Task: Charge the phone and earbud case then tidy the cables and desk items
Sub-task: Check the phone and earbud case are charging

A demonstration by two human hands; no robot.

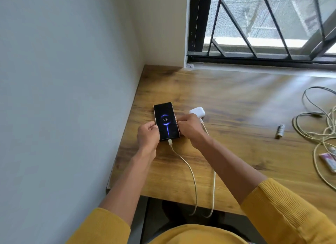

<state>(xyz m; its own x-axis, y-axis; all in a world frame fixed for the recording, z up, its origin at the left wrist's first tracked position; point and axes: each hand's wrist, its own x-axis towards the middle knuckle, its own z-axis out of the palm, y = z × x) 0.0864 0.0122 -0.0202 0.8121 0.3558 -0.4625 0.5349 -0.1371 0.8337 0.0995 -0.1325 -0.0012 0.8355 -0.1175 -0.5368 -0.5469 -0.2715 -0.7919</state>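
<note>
Two hands, the left hand (pixel 148 133) and right hand (pixel 187 126), pinch the long sides of the phone (pixel 166 121), which points away, with the earbud case (pixel 197 111) probably nearer the right.

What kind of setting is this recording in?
Probably a room at home: a wooden desk in a wall corner under a barred window, with a phone charging on it.

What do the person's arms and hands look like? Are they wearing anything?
Both hands, the left hand and the right hand, are bare: no gloves, rings or watch show. The forearms are bare too. The mustard-yellow ribbed knit sleeves are pushed up toward the elbows.
</note>
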